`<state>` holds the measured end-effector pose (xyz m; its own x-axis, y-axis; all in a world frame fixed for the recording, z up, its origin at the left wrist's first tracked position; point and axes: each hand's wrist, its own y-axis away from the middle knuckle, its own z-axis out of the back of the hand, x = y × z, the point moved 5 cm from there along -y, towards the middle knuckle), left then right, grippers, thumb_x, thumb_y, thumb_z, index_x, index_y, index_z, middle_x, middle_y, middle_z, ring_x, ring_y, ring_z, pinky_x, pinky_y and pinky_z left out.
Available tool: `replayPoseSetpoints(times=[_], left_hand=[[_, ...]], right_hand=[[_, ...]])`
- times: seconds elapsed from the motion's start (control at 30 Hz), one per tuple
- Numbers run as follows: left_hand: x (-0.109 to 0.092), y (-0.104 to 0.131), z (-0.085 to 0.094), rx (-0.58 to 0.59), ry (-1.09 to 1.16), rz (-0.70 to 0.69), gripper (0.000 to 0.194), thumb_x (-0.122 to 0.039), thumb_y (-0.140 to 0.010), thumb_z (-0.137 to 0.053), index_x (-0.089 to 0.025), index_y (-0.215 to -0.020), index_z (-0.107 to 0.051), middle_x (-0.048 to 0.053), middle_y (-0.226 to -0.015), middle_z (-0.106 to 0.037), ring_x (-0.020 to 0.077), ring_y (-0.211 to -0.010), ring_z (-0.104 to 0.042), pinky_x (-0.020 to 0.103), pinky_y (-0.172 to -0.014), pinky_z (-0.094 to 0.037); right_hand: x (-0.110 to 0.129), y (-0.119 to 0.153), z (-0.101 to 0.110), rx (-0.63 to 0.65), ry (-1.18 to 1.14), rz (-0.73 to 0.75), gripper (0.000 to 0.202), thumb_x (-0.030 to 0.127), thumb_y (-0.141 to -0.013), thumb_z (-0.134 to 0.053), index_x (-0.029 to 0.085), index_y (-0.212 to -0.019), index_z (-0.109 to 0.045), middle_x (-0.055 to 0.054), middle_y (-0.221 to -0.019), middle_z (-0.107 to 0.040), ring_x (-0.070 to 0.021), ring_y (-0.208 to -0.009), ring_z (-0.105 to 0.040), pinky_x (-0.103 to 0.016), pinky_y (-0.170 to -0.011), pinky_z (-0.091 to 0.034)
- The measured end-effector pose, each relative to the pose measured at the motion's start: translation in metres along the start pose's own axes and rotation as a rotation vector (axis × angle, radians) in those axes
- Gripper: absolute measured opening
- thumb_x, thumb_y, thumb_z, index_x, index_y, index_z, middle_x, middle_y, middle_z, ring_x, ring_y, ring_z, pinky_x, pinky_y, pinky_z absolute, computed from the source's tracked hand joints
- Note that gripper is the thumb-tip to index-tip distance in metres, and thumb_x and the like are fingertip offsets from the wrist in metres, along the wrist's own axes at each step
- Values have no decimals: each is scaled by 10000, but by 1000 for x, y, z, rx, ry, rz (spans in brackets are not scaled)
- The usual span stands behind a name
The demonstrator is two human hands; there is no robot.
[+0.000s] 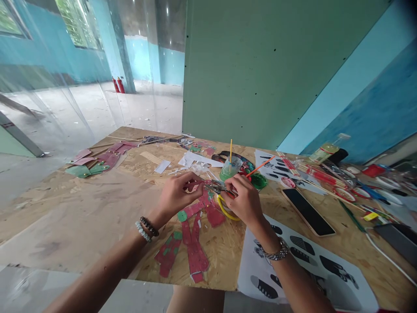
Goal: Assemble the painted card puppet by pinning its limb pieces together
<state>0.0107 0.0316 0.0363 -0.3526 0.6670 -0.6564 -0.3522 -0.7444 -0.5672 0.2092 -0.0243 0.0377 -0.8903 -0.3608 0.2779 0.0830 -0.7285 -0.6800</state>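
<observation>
My left hand (179,191) is closed in a pinch at the near edge of a small cut-out piece with dark, silvery and reddish patches (215,187). From the other side, my right hand (243,198) pinches the same piece, its fingertips partly hiding it. Below my right fingers a yellow curved loop (224,211) shows; what it belongs to is hidden. Red-painted cut-outs with green patches (195,252), joined in strips, lie on the wooden board table just below my hands. Behind my right hand stands a plastic cup of cloudy green water (233,167) holding a yellow stick.
A phone (308,211) and printed sheets (293,265) lie to the right. Green paint (259,180) with an orange-handled brush sits behind my right hand. White paper scraps (197,161) and more painted cut-outs (97,158) lie farther back. A bottle (329,148) and tools crowd the right side.
</observation>
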Motion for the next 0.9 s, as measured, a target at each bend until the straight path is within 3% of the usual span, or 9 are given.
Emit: replayPoseSetpoints(times=[0.3, 0.67, 0.9], left_hand=[[-6, 1, 2, -66, -226, -122, 78, -221, -795, -670, -202, -721, -658, -44, -555, -538, 96, -505, -451, 229, -550, -299], [1, -1, -5, 82, -108, 130, 175, -337, -803, -690, -196, -703, -666, -72, -515, -438, 85, -497, -378, 224, -527, -270], [-1, -3, -6, 122, -116, 143, 132, -304, -799, -681, -191, -735, -702, -77, -525, -452, 76, -505, -377, 221, -543, -281]], right_hand=[[0, 0, -2, 53, 16, -14, 117, 157, -810, -592, 227, -745, -525, -11, -740, -521, -201, -758, -524, -310, -729, -408], [2, 1, -3, 81, 59, -10, 141, 141, -798, -614, 224, -727, -524, -12, -733, -556, -193, -750, -526, -300, -712, -395], [0, 3, -6, 87, 48, -20, 139, 162, -791, -650, 216, -729, -538, 1, -722, -567, -172, -709, -531, -281, -677, -377]])
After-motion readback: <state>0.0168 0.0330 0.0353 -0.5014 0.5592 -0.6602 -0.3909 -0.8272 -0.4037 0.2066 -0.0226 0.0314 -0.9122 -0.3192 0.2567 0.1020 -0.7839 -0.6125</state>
